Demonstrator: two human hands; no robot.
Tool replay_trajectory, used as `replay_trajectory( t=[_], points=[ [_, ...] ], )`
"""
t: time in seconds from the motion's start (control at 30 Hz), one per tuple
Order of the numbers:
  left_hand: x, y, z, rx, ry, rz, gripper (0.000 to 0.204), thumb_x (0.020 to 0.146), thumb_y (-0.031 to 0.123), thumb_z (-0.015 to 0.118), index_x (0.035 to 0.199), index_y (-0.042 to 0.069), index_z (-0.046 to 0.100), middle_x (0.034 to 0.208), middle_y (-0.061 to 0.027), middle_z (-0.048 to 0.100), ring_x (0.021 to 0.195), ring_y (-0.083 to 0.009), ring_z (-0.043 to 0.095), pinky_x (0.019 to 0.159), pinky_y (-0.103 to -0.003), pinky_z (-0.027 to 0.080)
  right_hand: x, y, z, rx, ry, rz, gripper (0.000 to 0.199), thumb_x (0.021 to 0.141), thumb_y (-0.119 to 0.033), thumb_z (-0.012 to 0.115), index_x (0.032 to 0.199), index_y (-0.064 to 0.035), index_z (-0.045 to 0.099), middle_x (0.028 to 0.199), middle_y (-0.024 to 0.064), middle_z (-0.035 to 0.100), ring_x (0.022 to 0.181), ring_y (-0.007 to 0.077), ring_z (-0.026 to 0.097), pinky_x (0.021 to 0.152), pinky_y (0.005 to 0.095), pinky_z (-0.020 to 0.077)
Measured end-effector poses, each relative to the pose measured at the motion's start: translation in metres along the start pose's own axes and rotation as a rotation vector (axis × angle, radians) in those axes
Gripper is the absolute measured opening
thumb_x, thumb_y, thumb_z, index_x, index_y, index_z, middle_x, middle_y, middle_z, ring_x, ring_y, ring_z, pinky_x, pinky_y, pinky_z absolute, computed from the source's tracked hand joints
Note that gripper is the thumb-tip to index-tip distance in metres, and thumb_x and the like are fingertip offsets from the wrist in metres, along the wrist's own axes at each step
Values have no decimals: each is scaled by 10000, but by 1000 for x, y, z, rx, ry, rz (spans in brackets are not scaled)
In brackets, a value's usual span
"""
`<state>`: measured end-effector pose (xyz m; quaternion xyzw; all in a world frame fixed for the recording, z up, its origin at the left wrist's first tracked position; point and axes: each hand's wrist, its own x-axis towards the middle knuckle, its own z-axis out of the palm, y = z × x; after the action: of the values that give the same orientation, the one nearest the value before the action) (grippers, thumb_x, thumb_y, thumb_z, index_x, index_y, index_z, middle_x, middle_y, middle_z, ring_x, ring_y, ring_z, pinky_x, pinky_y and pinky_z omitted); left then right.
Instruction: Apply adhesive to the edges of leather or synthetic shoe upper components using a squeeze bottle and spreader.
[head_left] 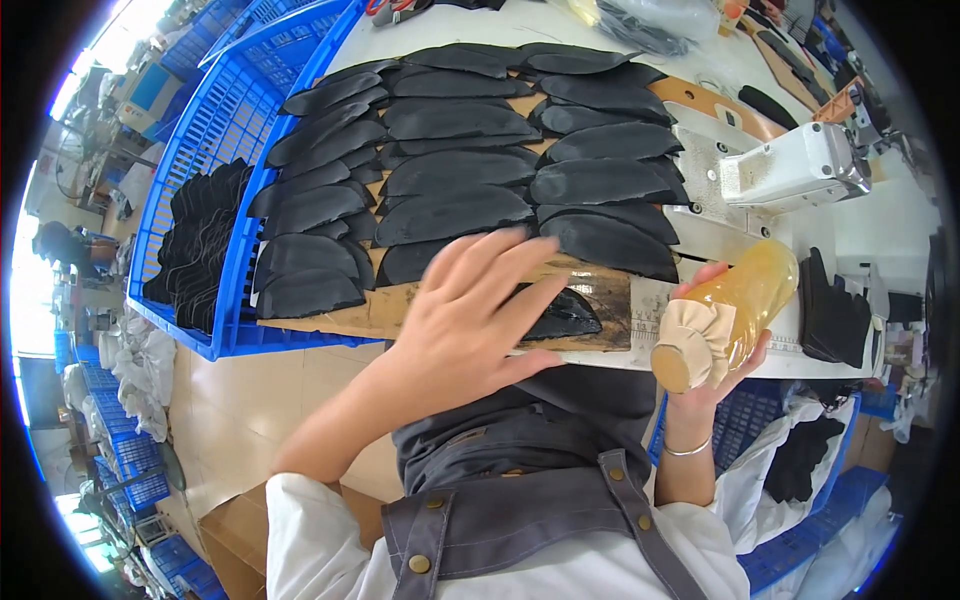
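We saw the right hand (715,350) with its grip closed around an amber translucent plastic bottle (745,305), right of centre in the frame. Its long axis ran diagonally, the cloth-wrapped mouth (690,350) pointing lower left, the base upper right. The left hand (470,315), released with fingers spread, lay flat over a black curved leather piece (565,315) on a brown cardboard sheet (340,318) at centre. Rows of similar black pieces (460,170) covered the white counter (900,230) above. A blue plastic crate (215,120) stood upper left, a white sewing machine (790,165) upper right.
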<state>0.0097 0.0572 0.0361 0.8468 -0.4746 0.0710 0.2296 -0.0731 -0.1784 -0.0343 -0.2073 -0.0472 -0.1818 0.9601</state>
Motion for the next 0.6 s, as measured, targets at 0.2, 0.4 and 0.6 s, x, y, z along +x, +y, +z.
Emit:
replay_trajectory(
  t=[0.2,0.4,0.6],
  points=[
    [19,-4,27,-5,-166,50,608,616,332,760,1094,6,575,1371,-134,362,1305,-316,278,1060,-481,232,-3,-5,-5,17,-93,132,703,801,-465,597,1313,-58,341,1217,115,429,1129,255,444,999,400,389],
    [18,-1,29,-34,-164,23,489,666,301,733,1048,29,594,1350,-125,391,1296,-310,301,1060,-482,231,-1,-4,-6,83,-72,115,731,785,-468,619,1319,-58,335,1255,125,410,1163,294,436,1002,426,386],
    [18,-1,30,-63,-125,24,363,708,244,708,990,35,614,1310,-129,429,1270,-308,342,1054,-476,248,-2,-3,-14,164,-31,118,795,786,-517,601,1365,-71,288,1304,203,412,1149,433,447,937,523,422]
  ],
)
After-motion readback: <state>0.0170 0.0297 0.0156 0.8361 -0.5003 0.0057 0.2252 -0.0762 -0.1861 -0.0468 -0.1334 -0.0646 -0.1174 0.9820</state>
